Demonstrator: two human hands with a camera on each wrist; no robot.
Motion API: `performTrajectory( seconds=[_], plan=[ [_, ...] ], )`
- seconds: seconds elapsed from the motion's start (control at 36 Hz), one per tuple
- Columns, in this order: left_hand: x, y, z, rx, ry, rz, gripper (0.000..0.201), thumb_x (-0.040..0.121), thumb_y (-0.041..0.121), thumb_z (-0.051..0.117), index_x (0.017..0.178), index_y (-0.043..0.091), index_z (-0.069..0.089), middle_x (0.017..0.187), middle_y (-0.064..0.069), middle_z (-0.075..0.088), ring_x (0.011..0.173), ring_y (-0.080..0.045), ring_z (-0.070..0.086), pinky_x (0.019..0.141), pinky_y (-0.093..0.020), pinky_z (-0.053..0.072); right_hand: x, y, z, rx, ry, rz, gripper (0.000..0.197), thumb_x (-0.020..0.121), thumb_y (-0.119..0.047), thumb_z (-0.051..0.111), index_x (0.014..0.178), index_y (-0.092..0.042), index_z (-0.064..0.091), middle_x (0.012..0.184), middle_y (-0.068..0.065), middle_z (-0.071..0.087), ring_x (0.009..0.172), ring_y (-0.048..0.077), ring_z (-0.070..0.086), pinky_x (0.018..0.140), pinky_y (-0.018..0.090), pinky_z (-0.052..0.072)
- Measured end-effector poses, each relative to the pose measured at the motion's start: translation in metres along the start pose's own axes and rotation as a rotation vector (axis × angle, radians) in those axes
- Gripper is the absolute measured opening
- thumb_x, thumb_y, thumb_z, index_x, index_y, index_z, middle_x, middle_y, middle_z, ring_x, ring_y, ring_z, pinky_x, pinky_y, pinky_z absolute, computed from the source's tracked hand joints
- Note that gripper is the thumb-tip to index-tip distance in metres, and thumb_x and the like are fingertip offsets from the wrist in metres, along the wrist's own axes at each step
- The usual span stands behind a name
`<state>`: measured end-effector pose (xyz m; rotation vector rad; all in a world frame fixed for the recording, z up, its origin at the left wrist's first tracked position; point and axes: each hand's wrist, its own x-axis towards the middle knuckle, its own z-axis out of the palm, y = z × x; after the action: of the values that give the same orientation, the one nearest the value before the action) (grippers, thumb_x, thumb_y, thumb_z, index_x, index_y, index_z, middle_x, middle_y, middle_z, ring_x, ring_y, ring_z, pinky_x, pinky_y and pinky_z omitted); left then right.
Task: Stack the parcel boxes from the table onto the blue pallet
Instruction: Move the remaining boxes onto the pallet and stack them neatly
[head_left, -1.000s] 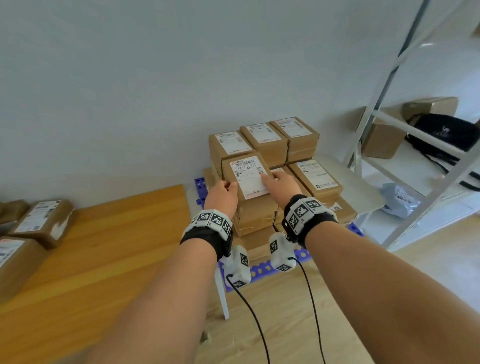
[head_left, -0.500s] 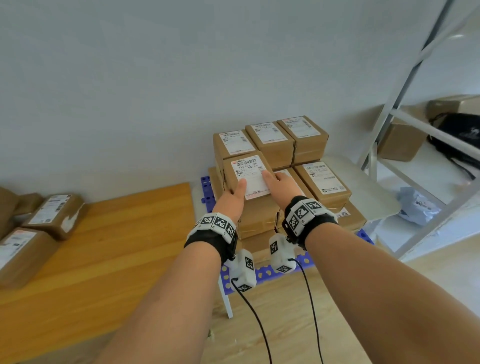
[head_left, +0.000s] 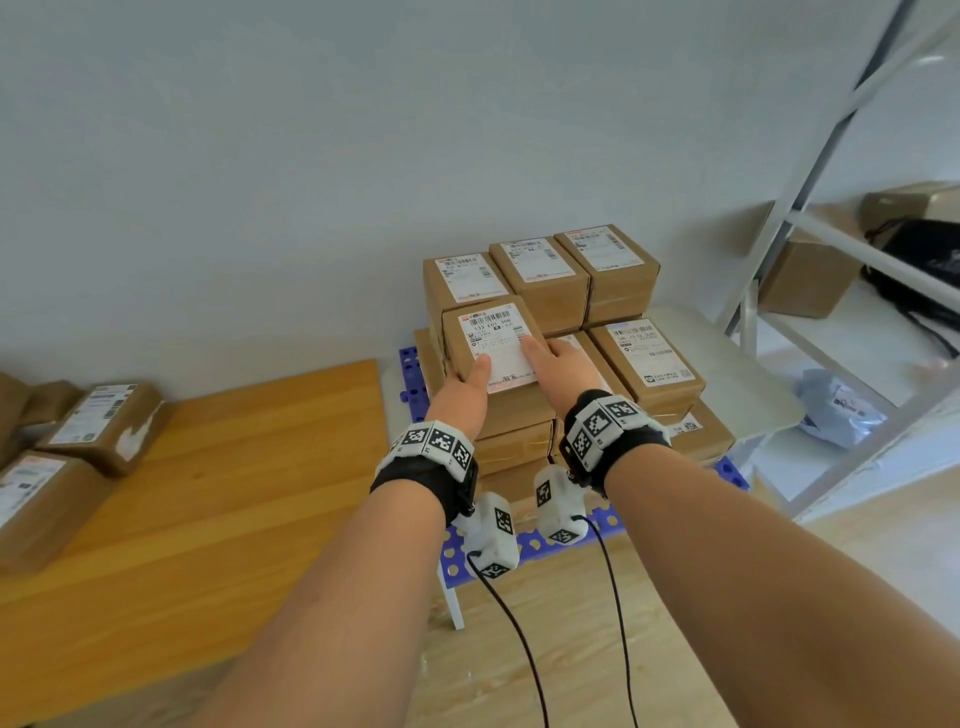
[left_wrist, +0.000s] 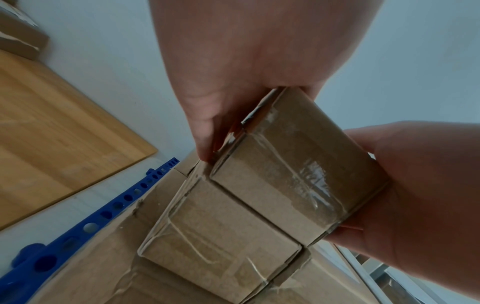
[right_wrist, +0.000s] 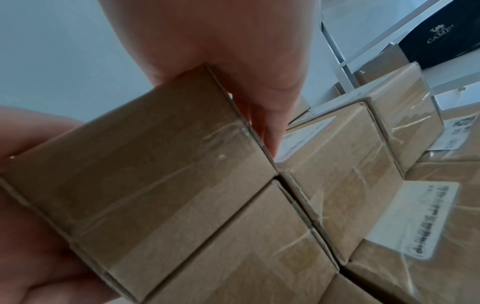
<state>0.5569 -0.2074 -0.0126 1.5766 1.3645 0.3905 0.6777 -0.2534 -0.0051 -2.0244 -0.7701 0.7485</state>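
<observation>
A brown parcel box (head_left: 493, 338) with a white label sits on top of the front-left column of stacked boxes on the blue pallet (head_left: 408, 364). Both hands hold it. My left hand (head_left: 465, 387) has its thumb on the label, and its fingers run down the box's left side, as the left wrist view shows (left_wrist: 207, 127). My right hand (head_left: 558, 361) grips the right side, thumb on top. In the right wrist view the box (right_wrist: 145, 164) rests flush on the box below it. Three more boxes (head_left: 540, 275) form the back row.
The wooden table (head_left: 234, 493) lies to the left, with parcel boxes (head_left: 104, 426) at its far left end. A white metal rack (head_left: 831, 249) with cartons and a black bag stands to the right. A pale panel (head_left: 737, 374) juts out beside the stack.
My left thumb has slid from the box's front corner up onto the label. The box has stayed on top of the stack, and the right hand has kept its grip.
</observation>
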Motion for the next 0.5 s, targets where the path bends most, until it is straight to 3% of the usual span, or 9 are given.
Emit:
performTrajectory(
  seconds=[0.08, 0.22, 0.36, 0.42, 0.5],
  plan=[
    [0.0, 0.001, -0.002, 0.02, -0.016, 0.002, 0.07, 0.094, 0.065, 0.029, 0.135, 0.013, 0.051, 0.124, -0.013, 0.06, 0.11, -0.031, 0.058, 0.096, -0.039, 0.045, 0.0, 0.0, 0.001, -0.013, 0.0, 0.005, 0.063, 0.092, -0.06, 0.04, 0.134, -0.015, 0.053, 0.125, 0.006, 0.062, 0.103, 0.021, 0.057, 0.086, 0.037, 0.045],
    [0.0, 0.004, -0.006, 0.099, -0.041, 0.018, 0.074, 0.094, 0.067, 0.025, 0.131, 0.009, 0.053, 0.12, -0.014, 0.061, 0.097, -0.027, 0.058, 0.078, -0.031, 0.041, -0.001, -0.004, -0.001, -0.03, 0.04, 0.008, 0.061, 0.095, -0.054, 0.041, 0.141, -0.014, 0.045, 0.132, 0.006, 0.058, 0.117, 0.026, 0.057, 0.097, 0.041, 0.047],
    [0.001, 0.006, -0.016, 0.102, 0.016, 0.084, 0.067, 0.097, 0.06, 0.028, 0.142, 0.013, 0.04, 0.137, -0.011, 0.052, 0.12, -0.028, 0.052, 0.092, -0.033, 0.039, -0.003, -0.015, -0.001, -0.061, 0.139, -0.063, 0.056, 0.097, -0.044, 0.048, 0.143, -0.015, 0.041, 0.136, 0.006, 0.053, 0.115, 0.022, 0.055, 0.088, 0.033, 0.047],
    [0.0, 0.007, -0.025, 0.138, 0.058, 0.109, 0.068, 0.098, 0.058, 0.028, 0.146, 0.011, 0.035, 0.145, -0.011, 0.044, 0.129, -0.029, 0.045, 0.101, -0.036, 0.036, -0.006, -0.023, 0.002, -0.093, 0.18, -0.099, 0.054, 0.095, -0.041, 0.051, 0.142, -0.017, 0.04, 0.138, 0.007, 0.049, 0.117, 0.024, 0.053, 0.091, 0.037, 0.049],
    [0.001, 0.006, -0.042, 0.189, 0.113, 0.171, 0.067, 0.098, 0.056, 0.029, 0.145, 0.009, 0.035, 0.146, -0.012, 0.043, 0.131, -0.029, 0.044, 0.102, -0.036, 0.036, -0.012, -0.038, 0.006, -0.17, 0.214, -0.16, 0.051, 0.095, -0.036, 0.051, 0.142, -0.017, 0.041, 0.14, 0.009, 0.044, 0.122, 0.027, 0.048, 0.098, 0.046, 0.047]
  ],
)
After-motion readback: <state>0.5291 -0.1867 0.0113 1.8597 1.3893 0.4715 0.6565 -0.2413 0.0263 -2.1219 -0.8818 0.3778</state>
